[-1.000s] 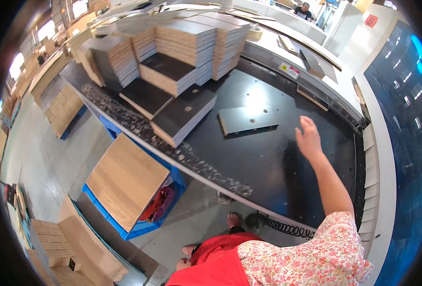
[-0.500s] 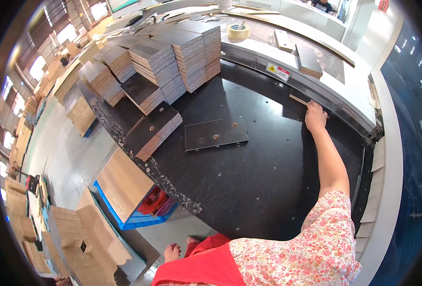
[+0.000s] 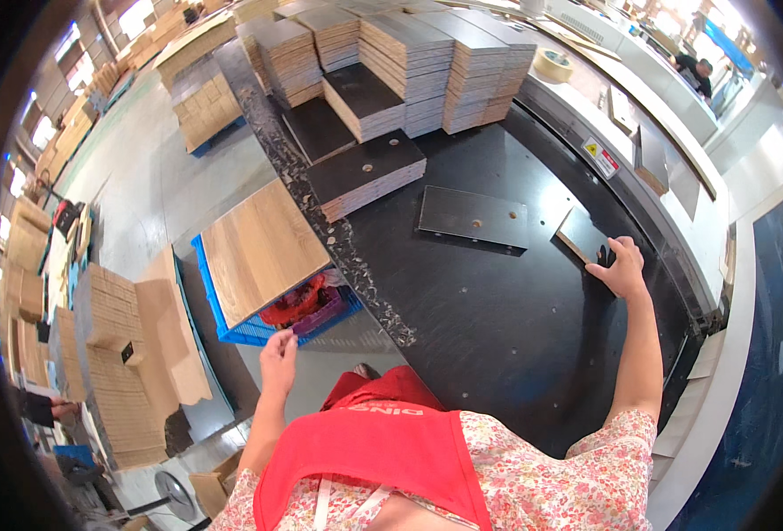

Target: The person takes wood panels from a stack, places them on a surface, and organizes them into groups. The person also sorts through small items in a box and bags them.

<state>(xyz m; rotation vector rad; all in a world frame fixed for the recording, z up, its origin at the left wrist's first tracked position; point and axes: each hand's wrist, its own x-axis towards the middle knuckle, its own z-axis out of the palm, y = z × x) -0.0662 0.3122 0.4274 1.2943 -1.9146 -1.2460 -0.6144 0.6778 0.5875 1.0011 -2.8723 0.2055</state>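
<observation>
Here, left of the black rectangular two-holed panel (image 3: 459, 215), a wood-grain rectangular board (image 3: 263, 252) covers a blue plastic crate (image 3: 248, 333); near that crate your left hand (image 3: 278, 352) shows loosely curled fingers, visibly empty. Beyond the two-holed panel rise pale-edged stacks of dark boards (image 3: 422, 84). Just right of the panel, not touching it, is the small dark rectangular board (image 3: 583, 235), its end pinched by your right hand (image 3: 620, 265). Having come away from its spot beside the rail, this board is now under your control.
</observation>
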